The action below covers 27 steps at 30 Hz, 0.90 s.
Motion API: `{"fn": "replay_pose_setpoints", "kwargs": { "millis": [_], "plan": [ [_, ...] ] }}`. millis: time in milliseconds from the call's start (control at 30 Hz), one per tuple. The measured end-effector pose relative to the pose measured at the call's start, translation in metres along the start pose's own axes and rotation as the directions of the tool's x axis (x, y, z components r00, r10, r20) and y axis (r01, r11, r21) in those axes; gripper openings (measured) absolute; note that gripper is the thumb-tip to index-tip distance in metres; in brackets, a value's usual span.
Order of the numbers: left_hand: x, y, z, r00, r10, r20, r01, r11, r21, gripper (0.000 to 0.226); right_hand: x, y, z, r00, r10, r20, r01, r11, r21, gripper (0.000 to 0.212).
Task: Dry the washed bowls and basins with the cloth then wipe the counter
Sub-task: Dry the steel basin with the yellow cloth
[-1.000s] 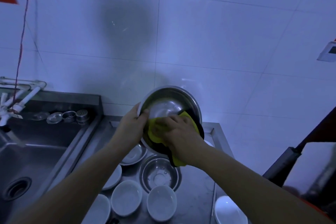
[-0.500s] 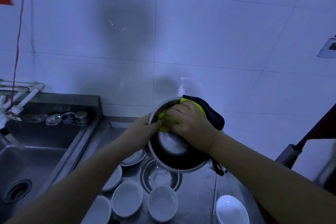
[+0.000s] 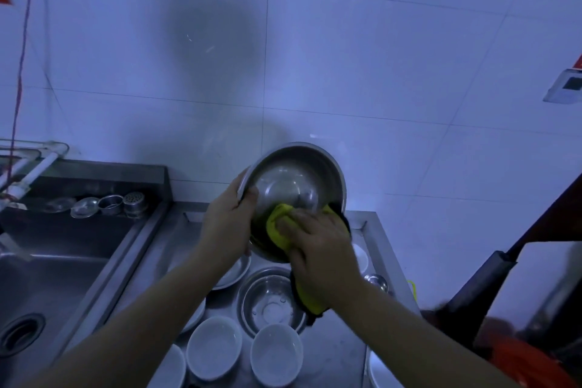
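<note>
Our right hand (image 3: 318, 249) pressed the yellow cloth (image 3: 278, 224), bunched under curled fingers, low inside the steel basin (image 3: 293, 186); half a second before it was up at the rim. Left hand (image 3: 228, 227) gripped the rim, basin tilted above the counter (image 3: 333, 353). Inside nearly dry; second basin (image 3: 271, 302) and white bowls (image 3: 214, 346) still waiting.

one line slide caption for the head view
Left hand tilts a steel basin while the right hand wipes inside with a yellow cloth.

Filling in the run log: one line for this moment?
step: drying | left hand: grips steel basin rim | right hand: presses yellow cloth inside | counter: unwiped
</note>
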<state>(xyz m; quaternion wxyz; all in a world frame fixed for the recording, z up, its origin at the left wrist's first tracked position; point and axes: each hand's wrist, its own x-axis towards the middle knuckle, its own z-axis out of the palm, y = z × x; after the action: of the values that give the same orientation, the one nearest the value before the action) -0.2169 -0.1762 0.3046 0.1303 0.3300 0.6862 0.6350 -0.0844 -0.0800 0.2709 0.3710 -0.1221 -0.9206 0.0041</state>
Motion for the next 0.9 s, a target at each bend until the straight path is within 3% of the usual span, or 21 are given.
{"fn": "replay_pose_setpoints", "kwargs": {
  "millis": [133,233,300,400,533,600,667,733,800,900],
  "plan": [
    [-0.001,-0.004,0.012,0.999,-0.044,-0.028,0.042,0.997,-0.064,0.021,0.0,-0.026,0.011,0.997,0.04,-0.06,-0.027,0.977,0.21,0.051],
    [0.003,-0.003,0.011,0.998,-0.053,0.02,0.054,0.997,-0.06,0.02,-0.01,-0.01,0.014,0.995,-0.095,-0.013,0.096,0.991,0.091,0.057],
    [0.009,-0.004,0.006,0.998,0.003,0.07,-0.004,1.0,0.018,0.022,-0.018,0.016,0.011,0.973,-0.224,0.06,0.228,0.971,-0.071,0.046],
    [0.024,-0.004,-0.003,0.966,0.021,0.257,-0.084,0.968,0.237,0.027,-0.025,0.058,-0.001,0.898,-0.423,0.119,0.44,0.866,-0.236,0.023],
    [0.035,0.001,-0.002,0.933,-0.123,0.337,0.013,0.95,0.312,0.017,-0.023,0.081,-0.009,0.834,-0.55,0.044,0.543,0.806,-0.234,0.006],
    [0.04,0.0,0.001,0.929,-0.123,0.348,-0.015,0.93,0.367,0.038,-0.02,0.085,-0.012,0.837,-0.547,0.023,0.537,0.812,-0.228,0.01],
    [0.035,-0.001,0.001,0.952,-0.074,0.296,-0.124,0.793,0.597,0.072,-0.019,0.09,-0.016,0.865,-0.502,0.025,0.494,0.841,-0.222,0.011],
    [0.017,-0.003,0.006,0.935,0.21,0.286,-0.354,0.53,0.77,0.076,-0.02,0.096,-0.022,0.895,-0.443,0.052,0.444,0.872,-0.204,0.008],
    [-0.003,-0.001,0.016,0.802,0.408,0.436,-0.571,0.312,0.759,0.06,-0.021,0.099,-0.025,0.919,-0.388,0.074,0.395,0.902,-0.174,0.006],
    [-0.015,-0.006,0.033,0.6,0.481,0.639,-0.765,0.11,0.635,0.029,-0.02,0.099,-0.028,0.943,-0.326,0.072,0.332,0.938,-0.103,0.006]
  ]
}}
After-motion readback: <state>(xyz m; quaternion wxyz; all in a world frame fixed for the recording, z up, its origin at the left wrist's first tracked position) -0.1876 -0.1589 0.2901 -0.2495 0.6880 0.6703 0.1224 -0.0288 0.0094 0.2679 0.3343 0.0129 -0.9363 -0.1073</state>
